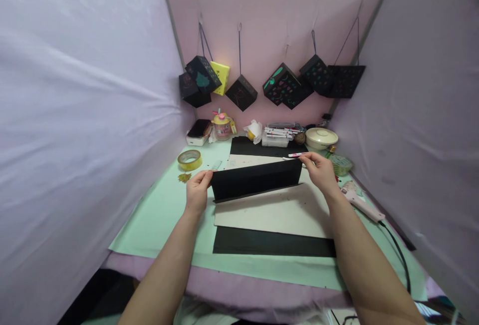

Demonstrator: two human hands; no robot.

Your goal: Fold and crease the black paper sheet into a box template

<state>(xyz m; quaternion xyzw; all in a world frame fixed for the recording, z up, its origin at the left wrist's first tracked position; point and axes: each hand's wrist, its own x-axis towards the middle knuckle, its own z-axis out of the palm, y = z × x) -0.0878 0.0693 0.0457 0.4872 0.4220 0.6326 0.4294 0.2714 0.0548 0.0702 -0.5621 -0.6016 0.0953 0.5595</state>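
Note:
A folded strip of black card (256, 181) is stretched between my two hands, with a crease or flap running along its lower edge. My left hand (197, 191) pinches its upper left corner between thumb and fingers. At the upper right corner, my right hand (320, 171) pinches it the same way. Beneath the strip lies a pale cream board (275, 212), on top of black sheets (269, 241) that show at its near and far sides. Just behind my right fingertips is a white and pink pen (297, 155), partly hidden.
A roll of yellow tape (189, 160) sits at the left. A pink glue gun (362, 206) with a black cord lies at the right, near a lidded bowl (322, 138). Pens on a clear box (277, 136) and a pink jar (221, 128) stand behind; black boxes (241, 93) hang above.

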